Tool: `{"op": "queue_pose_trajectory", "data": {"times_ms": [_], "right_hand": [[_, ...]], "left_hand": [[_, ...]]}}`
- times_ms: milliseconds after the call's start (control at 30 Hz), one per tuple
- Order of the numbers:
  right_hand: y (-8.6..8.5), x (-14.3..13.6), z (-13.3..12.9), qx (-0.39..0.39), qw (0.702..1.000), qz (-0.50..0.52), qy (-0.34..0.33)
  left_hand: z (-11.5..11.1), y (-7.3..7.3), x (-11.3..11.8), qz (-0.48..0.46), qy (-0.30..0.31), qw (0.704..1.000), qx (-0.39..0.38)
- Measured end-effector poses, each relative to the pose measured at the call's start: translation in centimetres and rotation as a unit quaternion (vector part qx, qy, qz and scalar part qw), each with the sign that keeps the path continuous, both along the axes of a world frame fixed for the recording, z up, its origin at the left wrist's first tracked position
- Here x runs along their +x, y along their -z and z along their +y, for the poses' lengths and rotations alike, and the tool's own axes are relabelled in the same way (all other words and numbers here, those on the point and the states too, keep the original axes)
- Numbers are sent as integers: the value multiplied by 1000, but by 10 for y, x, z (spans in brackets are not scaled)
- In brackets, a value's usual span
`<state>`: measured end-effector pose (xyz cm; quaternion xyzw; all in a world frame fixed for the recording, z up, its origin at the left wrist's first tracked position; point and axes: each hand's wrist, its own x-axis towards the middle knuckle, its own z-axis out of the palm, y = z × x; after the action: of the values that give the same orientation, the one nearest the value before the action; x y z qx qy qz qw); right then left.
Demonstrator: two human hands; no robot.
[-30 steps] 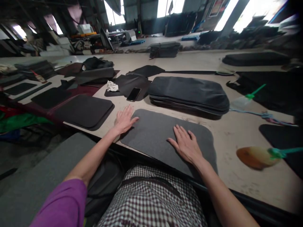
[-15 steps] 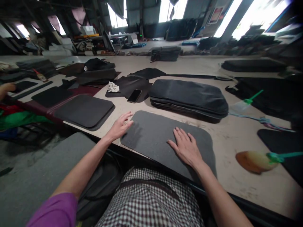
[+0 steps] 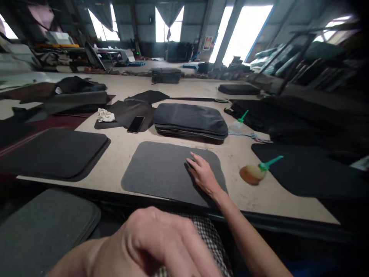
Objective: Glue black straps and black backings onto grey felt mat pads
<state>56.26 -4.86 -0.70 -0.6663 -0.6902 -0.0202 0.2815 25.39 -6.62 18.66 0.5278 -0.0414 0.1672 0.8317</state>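
Observation:
A grey rounded sheet (image 3: pixel 161 169) lies flat at the table's front edge. Over its right part is my right hand (image 3: pixel 203 175), fingers apart and holding nothing, with a shadow beneath them. My left hand (image 3: pixel 161 242) is large and close to the camera at the bottom, off the sheet; its fingers curl downward and their tips are out of sight. Behind the sheet sits a thick stack of dark rounded pieces (image 3: pixel 188 119). To the right stands a bottle of amber liquid with a green nozzle (image 3: pixel 253 174).
A phone (image 3: pixel 135 124) and a crumpled white cloth (image 3: pixel 105 115) lie behind left. Dark rounded sheets (image 3: pixel 57 152) rest at the left, more grey pieces (image 3: pixel 49 227) below them. A clear green-tipped bottle (image 3: pixel 236 124) and dark material (image 3: pixel 311 165) are at the right.
My left hand has left the grey sheet's left edge and come up close to the camera. My right hand remains at the sheet's right part. The view has turned right.

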Motion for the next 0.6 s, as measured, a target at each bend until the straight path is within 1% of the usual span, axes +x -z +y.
{"op": "queue_pose_trajectory", "data": {"times_ms": [67,100,133,167,200,267,333,367,433,500,600], "right_hand": [[-12,-6,-20,42,993,111,8],[-19,-12,-31,53,982,180,18],[-26,-19,-42,56,964,257,28],[-32,-29,-53,51,939,338,37],[-39,-39,-62,45,907,418,42],[-49,-61,-78,34,830,555,36],[-56,-81,-87,40,756,653,10],[-59,-89,-89,48,725,687,-6],[-63,-100,-90,66,675,734,-27],[-67,-107,-86,83,644,760,-35],[-71,-114,-78,93,618,779,-56]], "left_hand": [[1,15,4,21,-50,998,-29],[3,24,8,38,-84,995,-48],[5,32,13,59,-120,989,-67],[8,39,20,82,-156,980,-88],[11,47,28,101,-190,970,-112],[15,60,46,120,-230,953,-159],[18,71,62,116,-245,941,-202],[18,76,68,111,-245,938,-220],[16,83,77,102,-240,933,-247],[13,88,81,100,-227,931,-268],[2,94,86,92,-205,929,-293]]}}
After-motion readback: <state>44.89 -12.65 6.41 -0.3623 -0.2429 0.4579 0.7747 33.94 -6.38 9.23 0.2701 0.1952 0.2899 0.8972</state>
